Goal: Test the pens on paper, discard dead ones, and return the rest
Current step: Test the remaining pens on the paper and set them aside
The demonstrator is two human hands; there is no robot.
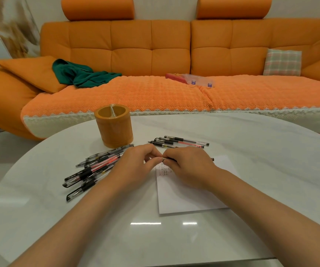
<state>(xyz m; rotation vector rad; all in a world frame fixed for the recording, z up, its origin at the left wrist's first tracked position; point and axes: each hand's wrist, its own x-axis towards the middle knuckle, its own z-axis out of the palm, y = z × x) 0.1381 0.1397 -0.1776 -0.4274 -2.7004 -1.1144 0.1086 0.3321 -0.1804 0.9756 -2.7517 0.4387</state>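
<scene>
Pen (164,159), one: held level between both hands, above the far edge of the paper (190,197).

Left hand (136,162): fingers curled, fingertips pinching the pen's left end.

Right hand (191,167): fingers curled round the barrel; the pen's other end shows just past this hand's outer side. Whether a cap is on cannot be told.

Paper: white sheet, flat on the surface (261,160), under the right hand and reaching nearer than it. Small scribbles (164,170) lie just below the fingertips of both hands.

Pile of pens (97,166): loose and crossed, at the outer side of the left hand, partly hidden by that wrist.

Row of pens (178,142): a few lying side by side, just beyond both hands.

Pen holder (114,126): orange, round, upright, beyond the left hand, just behind the pile of pens.

Sofa (151,45): orange, well beyond the hands, with a green cloth (82,74) on its seat.
</scene>
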